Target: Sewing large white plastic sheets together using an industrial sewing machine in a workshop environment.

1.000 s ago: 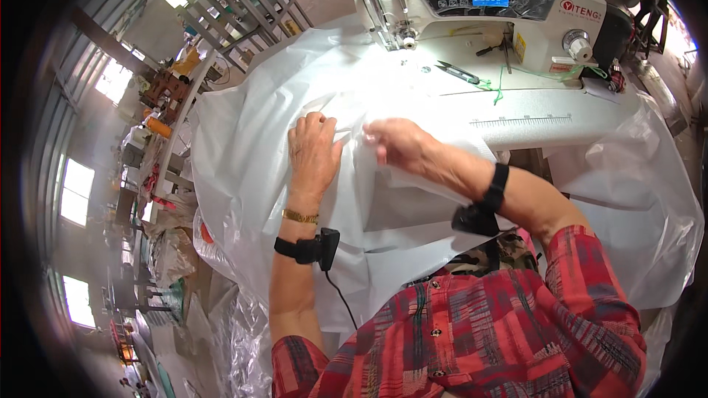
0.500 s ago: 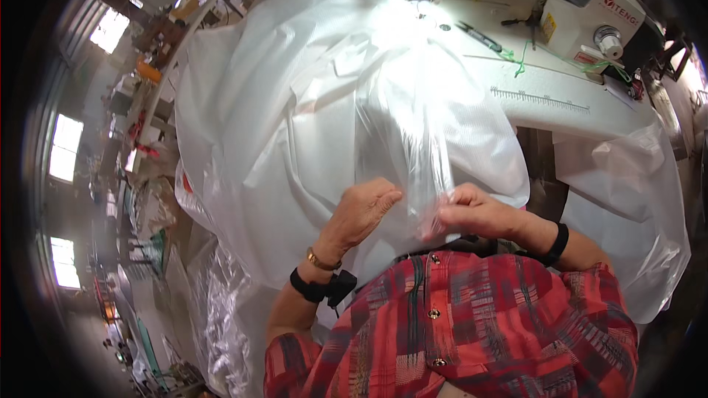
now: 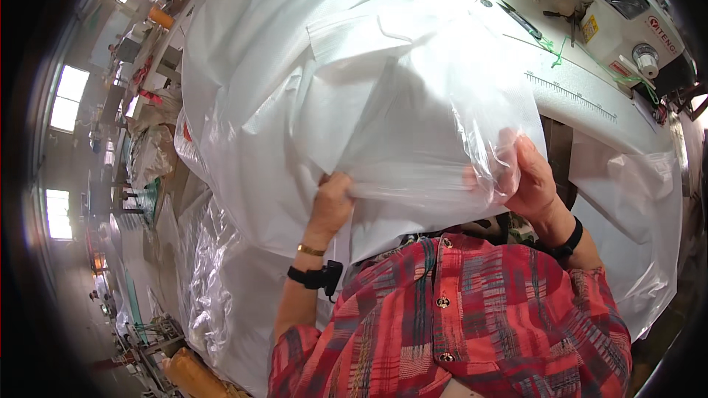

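Observation:
A large translucent white plastic sheet [image 3: 258, 125] spreads in loose folds across the work surface and down toward my lap. My left hand [image 3: 330, 210] is closed on a gathered edge of it, fingers curled inward. Farther right, my right hand [image 3: 535, 180] has hold of a clear, shiny part of the sheet. Its fingers lie behind the film and show through, with the thumb on the near side. Between my hands the plastic is drawn into a fairly taut band. The sheet's far part lies under the bright light beside the sewing machine [image 3: 656, 29].
Tweezers or snips [image 3: 521, 21] with green thread [image 3: 558, 51] lie on the machine bed [image 3: 568, 77], beside a printed ruler scale. More plastic sheeting [image 3: 627, 214] hangs at the right. Crumpled clear plastic [image 3: 210, 280] lies at the lower left, near cluttered shop equipment.
My hands have moved apart: the left a little left, the right outward and farther away. The clear plastic that hung bunched between them is now stretched sideways. The view has shifted.

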### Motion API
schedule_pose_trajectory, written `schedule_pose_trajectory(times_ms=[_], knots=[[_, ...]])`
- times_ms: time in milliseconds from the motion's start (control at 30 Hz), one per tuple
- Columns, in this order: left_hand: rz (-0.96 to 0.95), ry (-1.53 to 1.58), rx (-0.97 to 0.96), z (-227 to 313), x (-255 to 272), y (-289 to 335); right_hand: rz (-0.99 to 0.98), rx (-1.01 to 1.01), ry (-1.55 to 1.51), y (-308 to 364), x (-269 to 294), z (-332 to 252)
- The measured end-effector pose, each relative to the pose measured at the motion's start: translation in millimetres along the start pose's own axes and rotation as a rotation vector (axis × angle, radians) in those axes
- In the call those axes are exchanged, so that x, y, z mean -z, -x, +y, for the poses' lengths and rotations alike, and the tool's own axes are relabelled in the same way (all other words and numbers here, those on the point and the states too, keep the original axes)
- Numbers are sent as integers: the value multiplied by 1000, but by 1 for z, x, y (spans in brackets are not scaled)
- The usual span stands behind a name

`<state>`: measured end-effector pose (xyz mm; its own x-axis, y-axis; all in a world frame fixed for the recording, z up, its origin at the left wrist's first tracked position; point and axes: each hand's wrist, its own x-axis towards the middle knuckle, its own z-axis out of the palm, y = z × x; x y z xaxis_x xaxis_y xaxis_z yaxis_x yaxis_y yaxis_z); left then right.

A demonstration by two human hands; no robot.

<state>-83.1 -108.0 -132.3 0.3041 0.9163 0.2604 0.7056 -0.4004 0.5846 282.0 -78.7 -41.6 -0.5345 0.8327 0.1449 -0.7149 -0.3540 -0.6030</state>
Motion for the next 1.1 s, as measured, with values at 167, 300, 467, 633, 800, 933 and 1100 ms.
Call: schedule_pose_trajectory(times_ms=[167,300,467,633,800,933,1100], knots=[[187,433,389,37,110,60,333,-73,-83,2,15,3],[-182,208,431,68,130,85,336,-221,249,2,14,10],[-457,-209,169,95,114,47,405,-334,421,11,8,8],[-142,-270,91,131,156,-12,385,-274,634,21,-1,-7],[194,-309,-60,109,144,-104,517,-3,1246,16,-17,-40],[247,-202,-305,97,129,-178,245,361,1817,-16,-28,-72],[29,-91,-226,93,98,-247,-68,-64,1947,-51,-31,-89]])
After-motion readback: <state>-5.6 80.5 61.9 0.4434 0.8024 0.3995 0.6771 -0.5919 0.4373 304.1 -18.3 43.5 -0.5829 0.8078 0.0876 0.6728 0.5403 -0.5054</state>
